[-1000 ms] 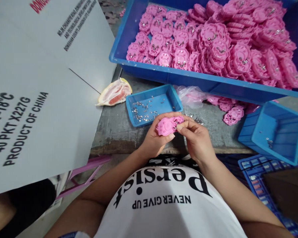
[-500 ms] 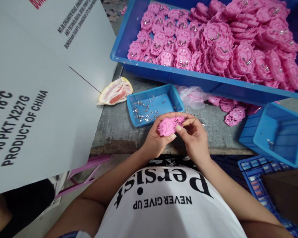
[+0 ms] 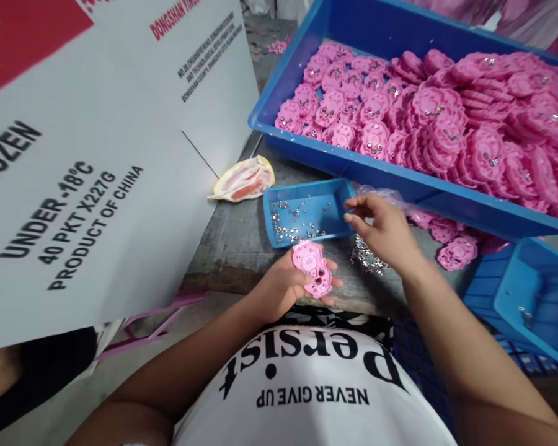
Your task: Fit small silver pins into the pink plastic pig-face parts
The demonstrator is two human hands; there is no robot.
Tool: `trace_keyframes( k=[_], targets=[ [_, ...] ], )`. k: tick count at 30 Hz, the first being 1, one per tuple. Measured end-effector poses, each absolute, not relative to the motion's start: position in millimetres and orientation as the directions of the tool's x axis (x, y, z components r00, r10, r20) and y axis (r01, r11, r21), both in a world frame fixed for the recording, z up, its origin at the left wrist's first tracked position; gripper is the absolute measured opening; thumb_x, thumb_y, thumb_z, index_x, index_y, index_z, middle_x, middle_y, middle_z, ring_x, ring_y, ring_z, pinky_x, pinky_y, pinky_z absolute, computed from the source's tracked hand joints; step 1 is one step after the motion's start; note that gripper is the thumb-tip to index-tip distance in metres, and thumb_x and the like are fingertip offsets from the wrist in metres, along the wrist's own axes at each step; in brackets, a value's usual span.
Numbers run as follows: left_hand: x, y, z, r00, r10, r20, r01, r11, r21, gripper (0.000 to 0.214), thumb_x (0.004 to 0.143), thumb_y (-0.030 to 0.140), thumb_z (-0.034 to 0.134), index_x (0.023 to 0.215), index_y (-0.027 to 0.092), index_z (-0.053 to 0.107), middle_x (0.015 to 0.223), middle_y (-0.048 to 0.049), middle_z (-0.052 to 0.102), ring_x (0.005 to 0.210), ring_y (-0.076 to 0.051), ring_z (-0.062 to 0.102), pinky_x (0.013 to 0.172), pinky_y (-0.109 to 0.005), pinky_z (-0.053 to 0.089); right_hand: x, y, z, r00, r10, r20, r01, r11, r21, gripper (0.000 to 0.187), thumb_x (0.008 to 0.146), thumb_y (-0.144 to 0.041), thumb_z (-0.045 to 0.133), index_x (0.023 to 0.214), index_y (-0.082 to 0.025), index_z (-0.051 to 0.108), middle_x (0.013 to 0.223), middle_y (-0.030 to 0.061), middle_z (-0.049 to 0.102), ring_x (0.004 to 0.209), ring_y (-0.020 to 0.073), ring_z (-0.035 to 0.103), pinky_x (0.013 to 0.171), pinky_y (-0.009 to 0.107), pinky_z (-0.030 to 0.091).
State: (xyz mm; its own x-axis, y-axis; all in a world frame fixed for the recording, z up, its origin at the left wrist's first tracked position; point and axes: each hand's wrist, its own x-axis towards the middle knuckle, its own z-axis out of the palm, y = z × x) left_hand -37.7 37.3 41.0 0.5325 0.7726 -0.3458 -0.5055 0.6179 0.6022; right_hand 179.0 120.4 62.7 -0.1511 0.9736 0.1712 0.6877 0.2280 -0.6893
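In my left hand (image 3: 279, 286) lies a pink scalloped plastic piece (image 3: 308, 263), tilted, with my thumb over its edge and my fingertips showing behind it. Dark holes show near its lower end. My right hand (image 3: 385, 229) hovers at the right end of a small blue tray (image 3: 348, 234), thumb and forefinger bent with a gap between the tips; I see nothing in them. Tiny shiny metal bits (image 3: 283, 229) are scattered in that tray. Below my right hand, a heap of similar metal bits (image 3: 369, 257) sits on the worn grey table (image 3: 232, 248).
A large blue crate (image 3: 288, 141) full of pink pieces stands behind. Several more pink pieces (image 3: 456, 253) and another blue bin (image 3: 516, 291) are at the right. A big white carton (image 3: 121, 204) fills the left, beside a piece of fruit peel (image 3: 244, 179).
My right hand has let go of the pink piece and moved up and right to the tray's end. My left hand has turned the piece and lowered it. The view has shifted.
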Motion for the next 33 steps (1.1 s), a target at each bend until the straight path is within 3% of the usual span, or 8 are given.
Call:
trace_keyframes(
  k=[3, 6, 11, 16, 26, 29, 33],
  targets=[
    [-42, 32, 42, 0.486, 0.772, -0.409, -0.428, 0.618, 0.659, 0.051, 0.073, 0.010, 0.072, 0.118, 0.020, 0.050, 0.110, -0.0077, 0.068, 0.096, -0.030, 0.076, 0.069, -0.038, 0.064, 166, 154, 71, -0.336, 0.942, 0.009, 0.878, 0.317, -0.360, 0.020, 0.090, -0.017, 0.064, 0.108, -0.015, 0.072, 0.105, 0.0124, 0.075, 0.092, 0.0255, 0.071, 0.083, 0.036, 0.052],
    [-45, 30, 42, 0.468, 0.790, -0.396, -0.416, 0.593, 0.689, 0.044, 0.076, 0.010, 0.068, 0.114, 0.019, 0.047, 0.109, -0.0082, 0.068, 0.091, -0.030, 0.076, 0.064, -0.037, 0.063, 146, 173, 73, -0.442, 0.879, -0.180, 0.897, 0.437, -0.070, 0.024, 0.092, -0.015, 0.058, 0.111, -0.012, 0.073, 0.115, 0.0191, 0.075, 0.102, 0.0315, 0.073, 0.085, 0.037, 0.053],
    [-52, 31, 43, 0.467, 0.807, -0.362, -0.433, 0.565, 0.702, 0.042, 0.078, 0.010, 0.064, 0.114, 0.020, 0.045, 0.108, -0.0077, 0.068, 0.087, -0.028, 0.077, 0.058, -0.035, 0.062, 120, 183, 68, -0.464, 0.822, -0.332, 0.839, 0.527, 0.133, 0.037, 0.096, -0.007, 0.042, 0.116, -0.007, 0.073, 0.115, 0.0256, 0.075, 0.108, 0.0352, 0.074, 0.084, 0.037, 0.055],
    [-57, 32, 44, 0.483, 0.814, -0.321, -0.469, 0.551, 0.691, 0.044, 0.077, 0.011, 0.063, 0.117, 0.018, 0.046, 0.108, -0.0092, 0.069, 0.083, -0.027, 0.077, 0.054, -0.032, 0.061, 120, 189, 62, -0.453, 0.809, -0.374, 0.844, 0.524, 0.112, 0.032, 0.095, -0.011, 0.047, 0.112, -0.011, 0.075, 0.116, 0.0229, 0.077, 0.108, 0.0328, 0.075, 0.084, 0.034, 0.053],
    [-59, 33, 42, 0.488, 0.820, -0.298, -0.492, 0.541, 0.682, 0.040, 0.078, 0.010, 0.062, 0.115, 0.018, 0.049, 0.106, -0.0095, 0.071, 0.081, -0.026, 0.077, 0.053, -0.030, 0.060, 133, 194, 67, -0.468, 0.846, -0.255, 0.881, 0.422, -0.215, 0.022, 0.092, -0.016, 0.060, 0.106, -0.015, 0.077, 0.108, 0.0100, 0.081, 0.097, 0.0229, 0.074, 0.084, 0.028, 0.050],
    [-60, 34, 42, 0.482, 0.821, -0.306, -0.494, 0.543, 0.679, 0.040, 0.078, 0.009, 0.062, 0.115, 0.019, 0.049, 0.108, -0.0101, 0.072, 0.082, -0.027, 0.078, 0.053, -0.030, 0.060, 140, 196, 79, -0.442, 0.878, -0.186, 0.893, 0.410, -0.185, 0.030, 0.092, -0.014, 0.057, 0.114, -0.016, 0.078, 0.114, 0.0107, 0.080, 0.100, 0.0235, 0.074, 0.088, 0.029, 0.051],
    [-61, 35, 41, 0.490, 0.820, -0.297, -0.492, 0.541, 0.682, 0.038, 0.079, 0.009, 0.062, 0.114, 0.019, 0.050, 0.108, -0.0101, 0.072, 0.083, -0.027, 0.078, 0.053, -0.030, 0.060, 145, 194, 90, -0.384, 0.914, -0.127, 0.923, 0.383, -0.037, 0.032, 0.092, -0.014, 0.054, 0.114, -0.016, 0.077, 0.120, 0.0125, 0.078, 0.107, 0.0282, 0.073, 0.088, 0.033, 0.052]
  ],
)
